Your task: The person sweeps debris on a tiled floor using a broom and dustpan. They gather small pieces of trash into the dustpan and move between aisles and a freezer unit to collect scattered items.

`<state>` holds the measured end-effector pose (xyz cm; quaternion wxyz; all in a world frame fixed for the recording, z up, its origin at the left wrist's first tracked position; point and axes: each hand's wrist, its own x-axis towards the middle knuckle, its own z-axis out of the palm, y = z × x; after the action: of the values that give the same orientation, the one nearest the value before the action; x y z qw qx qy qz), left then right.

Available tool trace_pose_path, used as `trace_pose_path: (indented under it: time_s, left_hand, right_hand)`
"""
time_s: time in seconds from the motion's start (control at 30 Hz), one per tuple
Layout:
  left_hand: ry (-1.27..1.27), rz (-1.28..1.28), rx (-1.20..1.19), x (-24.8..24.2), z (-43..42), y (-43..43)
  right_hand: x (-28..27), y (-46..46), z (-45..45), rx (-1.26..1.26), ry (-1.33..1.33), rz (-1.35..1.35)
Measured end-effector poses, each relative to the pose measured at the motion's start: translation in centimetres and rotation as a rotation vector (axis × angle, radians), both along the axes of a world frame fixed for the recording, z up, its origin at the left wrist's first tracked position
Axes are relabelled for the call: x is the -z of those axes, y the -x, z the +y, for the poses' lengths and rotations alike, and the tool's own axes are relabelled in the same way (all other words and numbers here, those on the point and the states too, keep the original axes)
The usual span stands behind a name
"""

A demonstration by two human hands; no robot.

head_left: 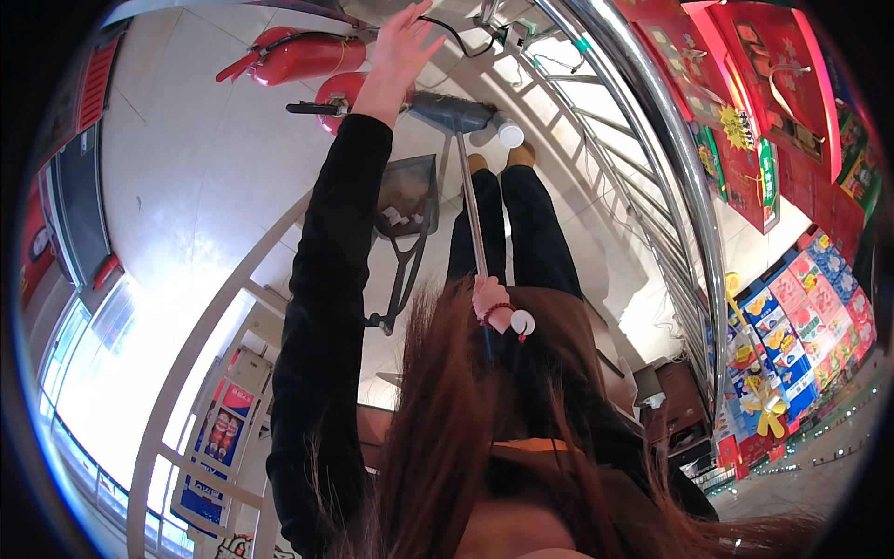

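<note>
My left hand (407, 43) is stretched out at the top, fingers apart, beside a black cable (461, 40); whether it touches the cable I cannot tell. With my right hand (490, 300), which wears a red bead bracelet, I grip the metal handle of a broom (469, 202) in front of my body. The broom's grey head (450, 113) rests on the floor past my feet. Against its right end is a white cylindrical container (509, 131). A grey long-handled dustpan (412, 183) stands left of my legs, holding several white paper scraps (401, 216).
Two red fire extinguishers (307, 57) (335, 94) are on the tiled floor near my left forearm. A shiny metal railing (670, 140) curves along the right, before red gift boxes (775, 84) and stacked colourful cartons (803, 321). A pale slatted frame (164, 391) stands at left.
</note>
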<state>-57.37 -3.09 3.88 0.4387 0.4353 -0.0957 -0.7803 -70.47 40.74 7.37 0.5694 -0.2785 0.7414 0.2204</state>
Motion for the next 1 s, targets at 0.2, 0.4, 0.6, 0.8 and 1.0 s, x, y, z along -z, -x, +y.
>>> trace_pose_path:
  time_s: [0.2, 0.4, 0.6, 0.8, 1.0]
  left_hand:
    - [-0.009, -0.068, -0.020, 1.1, 2.6, 0.0]
    - [-0.095, -0.198, 0.153, 0.8, 6.9, -3.9]
    - [0.071, -0.632, 0.012, -5.7, 23.0, -13.4]
    - [-0.223, -1.846, 0.067, -7.4, 46.2, -17.8]
    - [-0.843, -1.319, -0.530, -0.6, 58.1, -15.2]
  right_hand:
    - [-4.0, 3.3, -0.5, 0.170, -0.039, -0.157]
    - [-6.8, 1.9, -0.4, 0.018, 0.227, -0.085]
    - [-2.7, 1.0, -4.0, -0.020, 0.311, -0.082]
    - [-5.0, 3.4, -2.0, -0.102, 0.382, -0.020]
    - [1.0, 2.2, -5.9, -0.010, 0.295, -0.070]
